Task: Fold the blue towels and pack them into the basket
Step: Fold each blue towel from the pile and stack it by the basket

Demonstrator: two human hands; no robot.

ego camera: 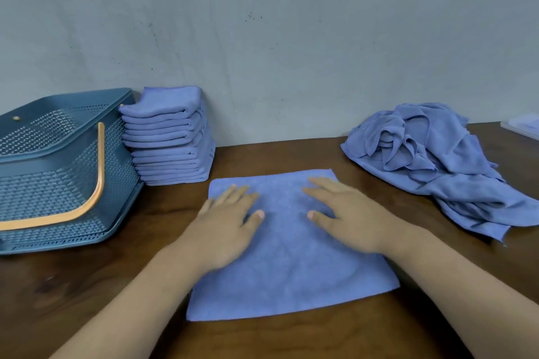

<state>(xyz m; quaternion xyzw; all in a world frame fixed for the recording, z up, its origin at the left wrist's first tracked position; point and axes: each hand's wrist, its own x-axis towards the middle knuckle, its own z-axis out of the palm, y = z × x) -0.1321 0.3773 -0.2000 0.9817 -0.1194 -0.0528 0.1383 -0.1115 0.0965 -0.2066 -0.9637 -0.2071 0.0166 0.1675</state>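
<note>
A blue towel lies spread flat on the brown table in front of me. My left hand rests flat on its left part, fingers straight. Flat on its upper right part lies my right hand, fingers spread. A stack of folded blue towels stands against the wall at the left. Beside that stack, at the far left, sits a blue perforated basket with an orange handle; its inside is only partly visible. A heap of unfolded blue towels lies at the right.
The grey wall runs close behind the table. A pale flat tray or lid shows at the far right edge. Bare brown table lies in front of the basket and near me.
</note>
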